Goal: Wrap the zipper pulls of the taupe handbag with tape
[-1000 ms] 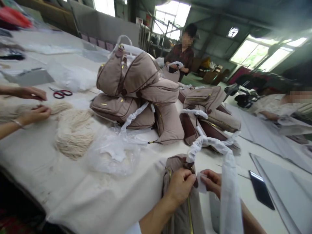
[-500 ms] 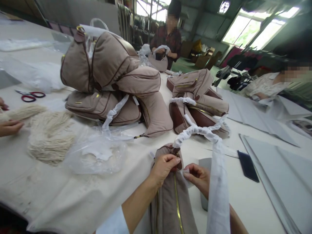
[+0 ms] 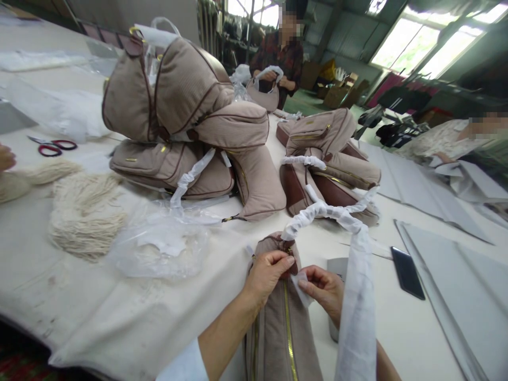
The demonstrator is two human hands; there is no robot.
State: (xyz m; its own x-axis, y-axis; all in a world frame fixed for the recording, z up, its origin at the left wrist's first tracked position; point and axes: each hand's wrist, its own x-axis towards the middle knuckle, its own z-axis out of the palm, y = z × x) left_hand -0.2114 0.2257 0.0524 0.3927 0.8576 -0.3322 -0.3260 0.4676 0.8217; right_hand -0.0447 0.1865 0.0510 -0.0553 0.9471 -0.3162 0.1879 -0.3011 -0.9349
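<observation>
A taupe handbag [image 3: 278, 333] with a gold zip lies in front of me at the table's near edge. My left hand [image 3: 268, 272] pinches its top end by the zip. My right hand [image 3: 323, 288] holds a small piece of white wrapping paper [image 3: 300, 286] against the same spot. The bag's handle [image 3: 329, 214], wound in white paper, arches up above my hands. A loose length of that paper [image 3: 357, 312] hangs down over my right forearm.
A heap of matching bags [image 3: 190, 116] and a second heap [image 3: 329, 164] fill the table's middle. Crumpled clear plastic [image 3: 159, 243], cream string bundles [image 3: 85, 211] and red scissors [image 3: 53, 147] lie left. A black phone [image 3: 407, 272] and grey sheets [image 3: 456, 275] lie right. Other people work around the table.
The view has swung left and down, then steadied. My hands have stayed at the bag's top, with the right fingers shifting the white paper slightly. A co-worker's hands at the left have mostly left the view.
</observation>
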